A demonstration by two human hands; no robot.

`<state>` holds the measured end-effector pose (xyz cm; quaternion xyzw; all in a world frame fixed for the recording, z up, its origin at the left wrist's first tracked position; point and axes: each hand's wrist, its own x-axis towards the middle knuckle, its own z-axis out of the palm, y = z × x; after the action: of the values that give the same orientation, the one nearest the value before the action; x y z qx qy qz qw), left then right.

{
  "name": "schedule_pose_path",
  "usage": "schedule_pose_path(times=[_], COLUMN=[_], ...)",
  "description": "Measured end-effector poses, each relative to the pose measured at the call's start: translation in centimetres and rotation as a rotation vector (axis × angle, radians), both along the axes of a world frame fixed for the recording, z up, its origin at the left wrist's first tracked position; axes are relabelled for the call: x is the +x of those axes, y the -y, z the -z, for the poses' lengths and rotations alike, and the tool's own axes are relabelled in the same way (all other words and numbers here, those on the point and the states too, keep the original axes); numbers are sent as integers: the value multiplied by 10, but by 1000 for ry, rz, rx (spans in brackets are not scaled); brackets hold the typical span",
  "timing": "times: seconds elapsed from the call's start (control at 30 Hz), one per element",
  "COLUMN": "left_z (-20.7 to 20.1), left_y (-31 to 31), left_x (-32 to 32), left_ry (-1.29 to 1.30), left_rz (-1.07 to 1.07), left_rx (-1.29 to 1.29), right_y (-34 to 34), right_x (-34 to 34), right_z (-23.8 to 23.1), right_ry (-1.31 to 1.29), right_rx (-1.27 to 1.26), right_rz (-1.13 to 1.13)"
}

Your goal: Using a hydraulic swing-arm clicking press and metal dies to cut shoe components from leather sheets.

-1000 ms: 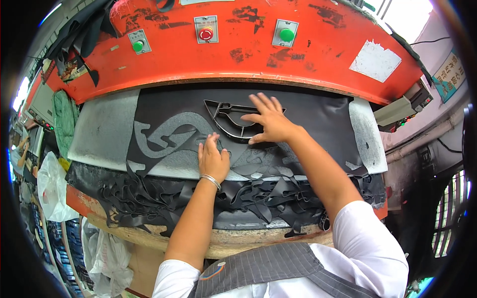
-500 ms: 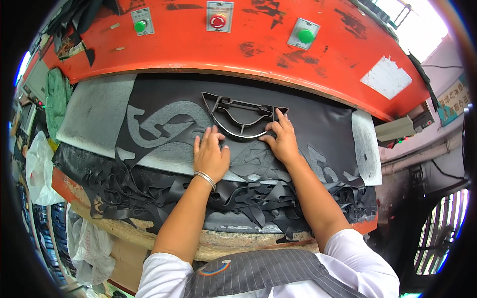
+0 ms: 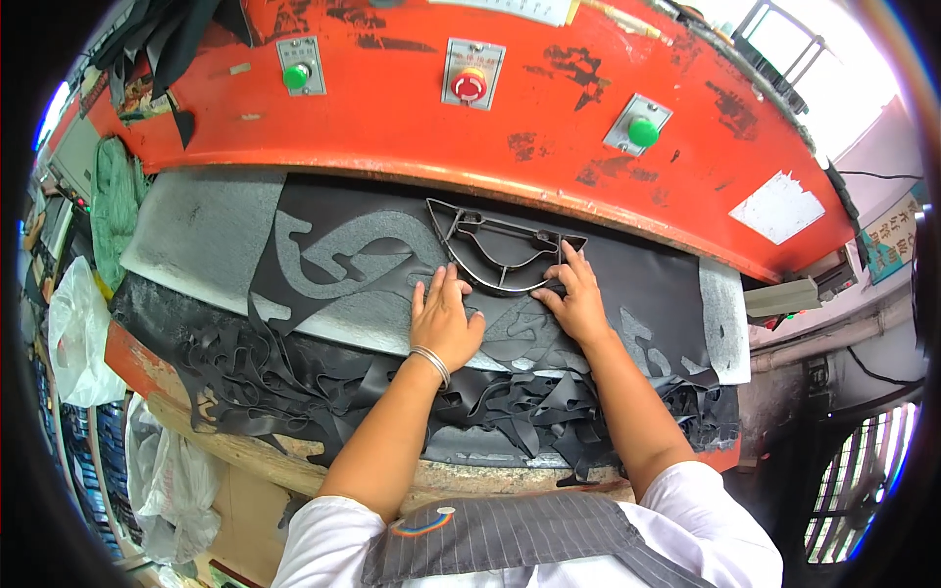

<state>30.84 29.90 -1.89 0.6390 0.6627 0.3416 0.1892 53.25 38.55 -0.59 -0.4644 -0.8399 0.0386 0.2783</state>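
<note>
A metal cutting die [image 3: 502, 286], a curved half-moon frame with inner bars, rests on a sheet of black leather [image 3: 667, 284]. My right hand [image 3: 576, 302] grips the die's right end, its thumb at the lower edge and a finger at the corner. My left hand [image 3: 446, 321] lies palm down with fingers spread, the fingertips close to the die's lower left curve; whether they touch it is unclear. Around the hands, cut-out gaps in the leather show a grey pad [image 3: 206, 220] beneath.
Behind the pad rises an orange machine beam [image 3: 392, 127] with two green buttons and a red one [image 3: 470, 84]. Tangled black leather offcuts [image 3: 510, 407] hang along the near edge. At left are white plastic bags [image 3: 86, 338]; a wall and pipe stand at right.
The whole view has shifted, so the beam, die and hands appear lower and farther right. Both hands keep nearly the same place against the die.
</note>
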Motion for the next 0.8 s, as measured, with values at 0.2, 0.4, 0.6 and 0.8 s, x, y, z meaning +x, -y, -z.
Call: schedule_pose_path(times=[0.2, 0.4, 0.6, 0.8], left_z=[-41, -133, -100, -147], left_y=[-25, -51, -31, -20], left_x=[-104, -171, -182, -225], left_ry=[322, -7, 21, -124], left_rz=[-198, -316, -90, -317], left_rx=[253, 963, 482, 759], right_y=[9, -26, 10, 29], right_x=[2, 17, 21, -11], right_z=[-50, -120, -79, -125], right_ry=[-499, -640, -899, -864], right_rx=[68, 302, 215, 145], right_rz=[192, 302, 276, 197])
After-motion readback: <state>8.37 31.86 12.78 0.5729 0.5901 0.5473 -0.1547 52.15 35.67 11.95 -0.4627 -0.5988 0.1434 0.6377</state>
